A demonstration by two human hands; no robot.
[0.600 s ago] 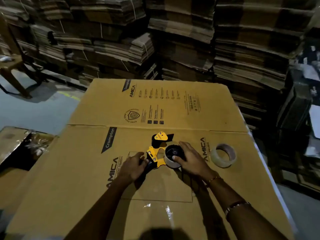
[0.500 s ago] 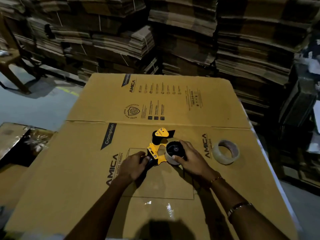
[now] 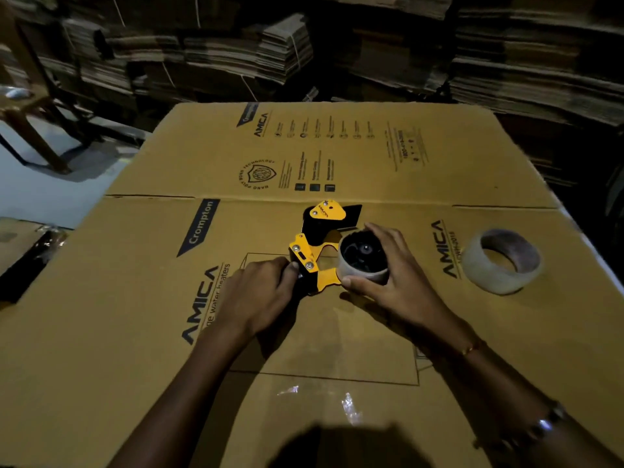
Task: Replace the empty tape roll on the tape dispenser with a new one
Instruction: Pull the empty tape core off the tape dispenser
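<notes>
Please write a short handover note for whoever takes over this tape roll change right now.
Left hand: closed on the handle of the yellow tape dispenser, which lies on the flattened carton.
Right hand: fingers around the empty tape core, which sits on the dispenser's hub.
New tape roll: lying flat on the carton, to the right, untouched.
Done: dispenser steadied, core gripped.
Left: pull the core off, fit the new roll, thread the tape.

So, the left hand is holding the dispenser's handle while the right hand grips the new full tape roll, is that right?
Not quite: the head view shows the right hand gripping the empty tape roll on the dispenser. The new tape roll lies untouched on the cardboard. The left hand does hold the handle.
</notes>
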